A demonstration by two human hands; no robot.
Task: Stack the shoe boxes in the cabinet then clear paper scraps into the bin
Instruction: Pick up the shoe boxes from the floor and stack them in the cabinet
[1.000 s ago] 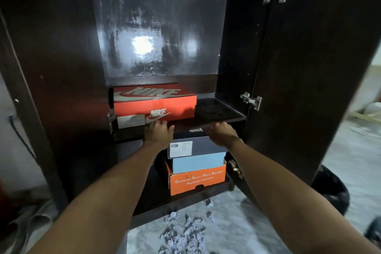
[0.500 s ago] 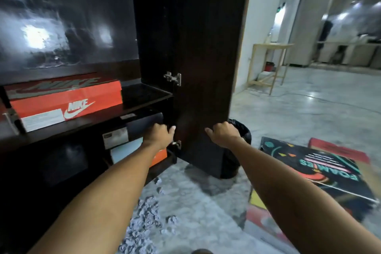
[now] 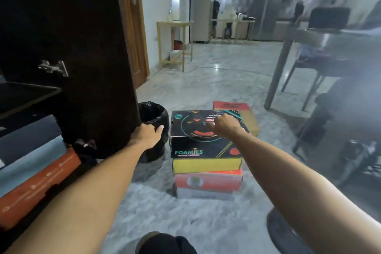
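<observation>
Foamies box point(image 3: 206, 146) atop floor stack | right hand point(image 3: 223, 125) relaxed above lid | left hand point(image 3: 147, 134) loosely curled, empty

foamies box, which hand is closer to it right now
Right. The right hand is over the lid of the Foamies box, at or just above it. The left hand is off to the box's left, at the bin rim.

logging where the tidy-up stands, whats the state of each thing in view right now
cabinet door: swung open
bin: upright on the floor, black liner in, beside the cabinet door
Foamies box: lid closed, top of a floor stack, not yet in the cabinet
red box: closed, under the Foamies box
orange box: closed, in the cabinet, bottom of the stack
left hand: near the bin, fingers curled
right hand: over the Foamies box lid, grip unclear
</observation>
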